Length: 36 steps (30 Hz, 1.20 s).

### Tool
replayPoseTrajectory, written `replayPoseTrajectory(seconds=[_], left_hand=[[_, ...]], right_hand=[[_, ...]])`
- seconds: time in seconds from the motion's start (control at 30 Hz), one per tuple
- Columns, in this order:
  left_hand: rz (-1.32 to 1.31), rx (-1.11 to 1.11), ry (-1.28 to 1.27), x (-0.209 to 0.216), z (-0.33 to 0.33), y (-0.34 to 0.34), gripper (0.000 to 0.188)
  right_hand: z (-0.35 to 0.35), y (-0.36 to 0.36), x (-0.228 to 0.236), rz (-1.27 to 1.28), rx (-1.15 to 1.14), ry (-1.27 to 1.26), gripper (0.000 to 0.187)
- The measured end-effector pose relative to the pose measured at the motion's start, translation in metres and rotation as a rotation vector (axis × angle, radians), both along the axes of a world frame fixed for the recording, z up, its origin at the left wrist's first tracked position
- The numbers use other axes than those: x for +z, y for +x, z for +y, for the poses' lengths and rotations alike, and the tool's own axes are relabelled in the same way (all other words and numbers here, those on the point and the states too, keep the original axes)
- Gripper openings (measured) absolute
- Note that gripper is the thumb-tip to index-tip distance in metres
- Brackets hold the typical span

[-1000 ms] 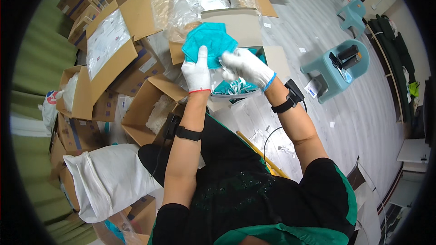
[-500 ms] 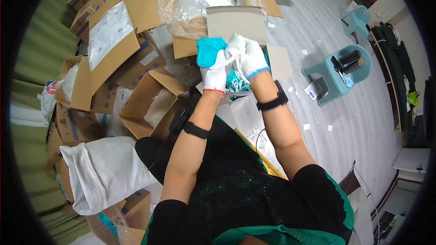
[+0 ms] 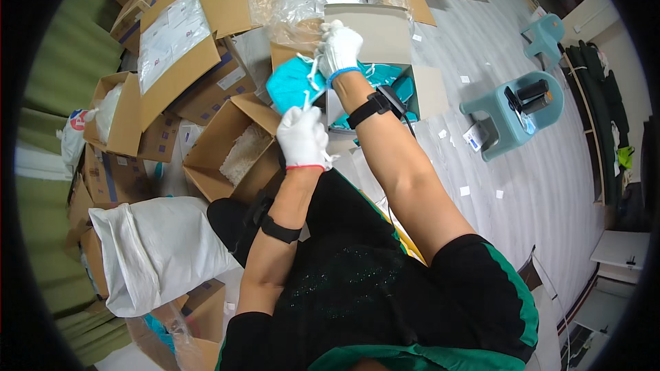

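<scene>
A teal face mask (image 3: 294, 84) with white straps hangs between my two white-gloved hands, left of an open carton. My left hand (image 3: 303, 136), in a red-cuffed glove, is closed just below the mask, pinching one of its straps. Above and to the right, my right hand (image 3: 339, 48), in a blue-cuffed glove, is closed in a fist, with a strap running from it to the mask. Behind my right wrist stands the pale carton (image 3: 364, 30) with its lid up. Several more teal masks (image 3: 404, 91) lie inside, partly hidden by my right arm.
An open brown box (image 3: 199, 165) with white packing stands left of my hands. Beyond is a large box lined with clear plastic (image 3: 282, 10). A stuffed white sack (image 3: 158, 251) sits at lower left. On the right, a blue-green stool (image 3: 512, 120) carries dark objects. Paper scraps dot the floor.
My hands have moved apart: the left came down and left, the right went up and left. The mask shifted left and lower, its straps now stretched between them, uncovering more of the carton.
</scene>
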State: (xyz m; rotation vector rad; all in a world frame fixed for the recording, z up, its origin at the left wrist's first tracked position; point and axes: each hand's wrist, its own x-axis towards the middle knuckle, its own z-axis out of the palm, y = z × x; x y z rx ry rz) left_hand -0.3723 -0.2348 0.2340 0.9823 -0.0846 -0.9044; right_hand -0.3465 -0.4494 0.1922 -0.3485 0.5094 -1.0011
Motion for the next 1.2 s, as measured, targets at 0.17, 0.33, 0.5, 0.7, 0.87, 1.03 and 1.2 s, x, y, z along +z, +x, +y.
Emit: replayPoseTrajectory(seconds=[0.17,0.33,0.5,0.7,0.87,1.03,1.2], left_hand=[[0.289,-0.024,0.012,-0.012,0.005,0.045,0.023],[0.349,0.060,0.033,-0.014,0.009,0.060,0.025],[0.390,-0.042,0.003,-0.042,0.021,0.084,0.037],[0.559,-0.158,-0.074,-0.053,0.029,0.080,0.049],[0.570,-0.671,-0.532,-0.048,0.039,0.089,0.037],[0.254,-0.151,-0.308,-0.038,0.032,0.100,0.039],[0.453,0.027,-0.193,-0.028,0.014,0.103,0.036]], right_hand=[[0.050,0.010,0.052,-0.058,0.123,0.074,0.022],[0.080,-0.007,0.045,-0.264,0.428,0.049,0.033],[0.123,-0.039,0.050,-0.072,0.685,-0.294,0.045],[0.141,-0.057,0.052,0.169,0.734,-0.354,0.039],[0.134,-0.078,0.043,0.373,0.786,-0.642,0.032],[0.132,-0.103,0.045,0.643,0.899,-0.698,0.023],[0.155,-0.094,0.029,0.524,0.833,-0.500,0.020]])
